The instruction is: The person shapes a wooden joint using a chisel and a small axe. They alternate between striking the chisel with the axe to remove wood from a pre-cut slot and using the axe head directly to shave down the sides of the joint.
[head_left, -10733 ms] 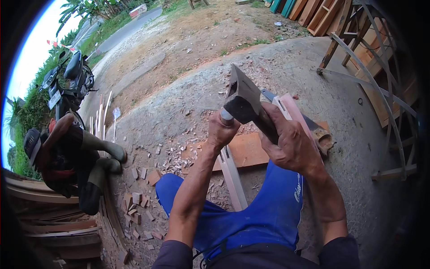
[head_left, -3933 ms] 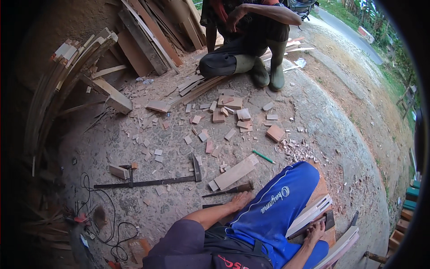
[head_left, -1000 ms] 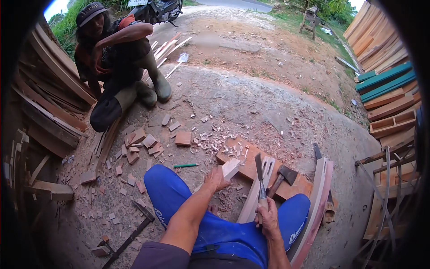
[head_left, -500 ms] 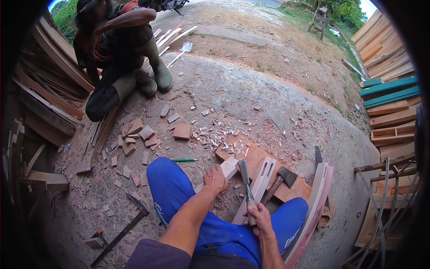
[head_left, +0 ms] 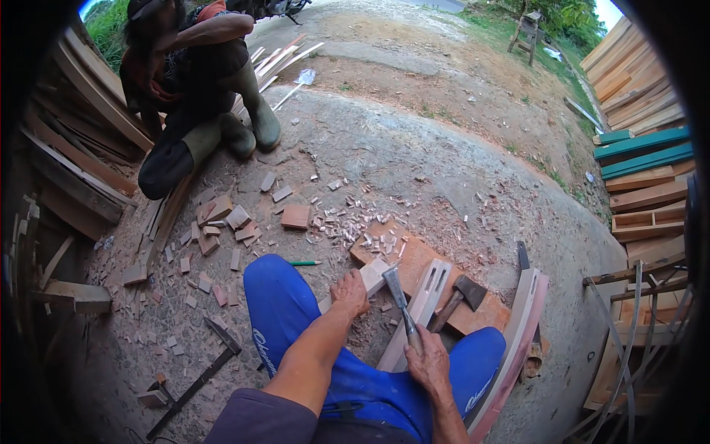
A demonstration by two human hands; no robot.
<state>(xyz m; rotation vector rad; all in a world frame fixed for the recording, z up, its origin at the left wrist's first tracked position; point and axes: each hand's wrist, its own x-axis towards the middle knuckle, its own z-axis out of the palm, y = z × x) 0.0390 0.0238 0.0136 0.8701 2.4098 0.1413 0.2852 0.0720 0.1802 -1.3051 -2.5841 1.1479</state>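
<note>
My left hand (head_left: 350, 293) is wrapped round a pale wooden piece (head_left: 376, 274) between my knees, its far end over a reddish-brown board (head_left: 462, 277). In my right hand (head_left: 429, 364) is a chisel (head_left: 401, 305), gripped by its handle. The chisel slants up and left, with its broad blade beside the wooden piece's right side; whether they touch I cannot tell. A slotted wooden bar (head_left: 425, 296) lies across the board just right of the chisel. Further right on the board rests a hatchet (head_left: 466, 291), its handle partly hidden.
A long timber (head_left: 521, 318) lies past my right knee. Offcuts (head_left: 296, 217), wood shavings, a green pencil (head_left: 305, 263) and a dark metal square-like tool (head_left: 196, 381) are on the concrete. Another person in boots (head_left: 262, 122) crouches at far left. Timber (head_left: 643, 153) is stacked at right.
The chisel's blade has moved slightly left and nearer to me, closer to the wooden piece. My left hand keeps its hold on the piece.
</note>
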